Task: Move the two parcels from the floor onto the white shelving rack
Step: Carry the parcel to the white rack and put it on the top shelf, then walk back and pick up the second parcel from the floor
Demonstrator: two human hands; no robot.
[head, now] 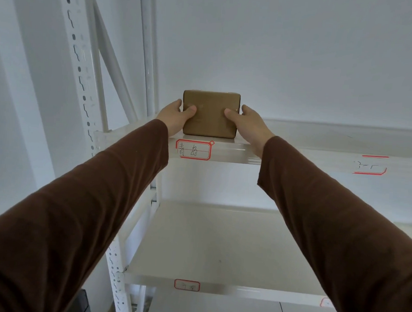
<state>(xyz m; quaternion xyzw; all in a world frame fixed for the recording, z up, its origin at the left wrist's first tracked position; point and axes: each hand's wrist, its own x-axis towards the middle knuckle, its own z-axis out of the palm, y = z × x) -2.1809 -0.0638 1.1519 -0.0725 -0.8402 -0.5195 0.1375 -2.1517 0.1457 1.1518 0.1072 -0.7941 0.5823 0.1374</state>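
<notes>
Brown parcel [210,114] sits at the shelf [236,153] edge — left hand [176,116] and right hand [249,124] clasp its sides, seemingly resting

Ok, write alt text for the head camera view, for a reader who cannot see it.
Two hands in brown sleeves, the left hand and the right hand, grip a small brown cardboard parcel standing at the front edge of the upper shelf of a white metal shelving rack. A red-bordered handwritten label sits just below the parcel.
</notes>
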